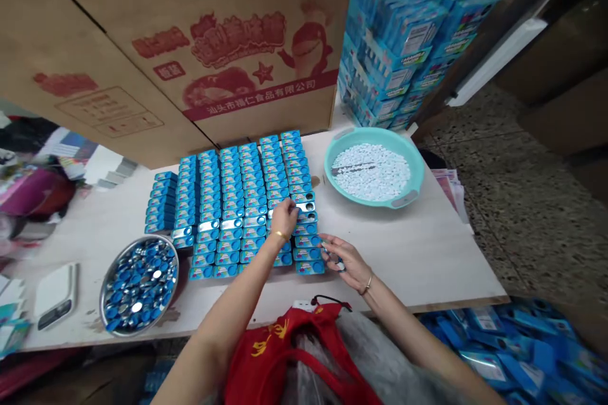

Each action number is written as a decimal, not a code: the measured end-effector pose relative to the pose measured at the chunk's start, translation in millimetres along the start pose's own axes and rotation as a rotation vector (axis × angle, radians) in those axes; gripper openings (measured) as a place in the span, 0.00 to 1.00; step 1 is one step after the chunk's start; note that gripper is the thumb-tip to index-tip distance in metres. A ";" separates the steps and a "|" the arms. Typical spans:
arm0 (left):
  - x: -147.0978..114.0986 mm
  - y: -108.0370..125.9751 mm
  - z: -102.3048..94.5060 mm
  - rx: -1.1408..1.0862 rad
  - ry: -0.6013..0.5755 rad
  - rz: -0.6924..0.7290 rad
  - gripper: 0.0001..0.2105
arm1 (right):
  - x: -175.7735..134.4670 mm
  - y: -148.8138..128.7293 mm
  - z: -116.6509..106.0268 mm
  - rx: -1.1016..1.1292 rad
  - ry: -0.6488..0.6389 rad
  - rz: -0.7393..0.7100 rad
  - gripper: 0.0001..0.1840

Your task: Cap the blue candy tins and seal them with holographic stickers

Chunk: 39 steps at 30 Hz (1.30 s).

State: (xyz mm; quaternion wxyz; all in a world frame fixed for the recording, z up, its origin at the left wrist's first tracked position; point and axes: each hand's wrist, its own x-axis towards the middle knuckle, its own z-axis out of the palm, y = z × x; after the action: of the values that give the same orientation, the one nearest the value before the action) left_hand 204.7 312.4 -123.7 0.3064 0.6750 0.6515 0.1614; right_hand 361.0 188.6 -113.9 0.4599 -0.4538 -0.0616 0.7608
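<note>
Rows of small blue rectangular tins (231, 205) stand packed side by side on the table. My left hand (284, 218) reaches over the right-hand columns, its fingers pinched together at the edge of a tin with a dark round opening (308, 207). What those fingers hold, if anything, is too small to make out. Beside the rightmost column, my right hand (349, 262) is turned partly palm up, with a few small blue and silver round caps (339, 264) cupped in its curled fingers. More such caps fill a metal bowl (105, 304) at the left.
A turquoise basin (412, 161) of white candies stands to the right, a dark flat strip lying among them. Large cardboard boxes (266, 104) rise behind the tins. Wrapped blue packs (394, 44) are stacked at back right. A white scale (57, 294) sits far left; blue packages (503, 348) lie below the table.
</note>
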 end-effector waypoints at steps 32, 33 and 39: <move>29.1 24.9 21.5 0.040 -0.288 -0.062 0.04 | 55.5 -21.2 -1.5 0.369 -0.004 0.226 0.09; 37.9 26.5 21.2 0.126 -0.276 -0.090 0.04 | 53.9 -21.4 -3.2 0.362 -0.001 0.214 0.10; 80.0 38.5 28.3 0.557 -0.510 -0.162 0.11 | 50.4 -25.8 -14.3 0.250 -0.007 0.142 0.17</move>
State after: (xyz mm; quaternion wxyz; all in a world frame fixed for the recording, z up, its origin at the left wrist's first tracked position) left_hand 260.2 386.3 -135.7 0.2752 0.6973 0.6243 -0.2196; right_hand 380.0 236.7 -140.9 0.4576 -0.3935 0.0644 0.7947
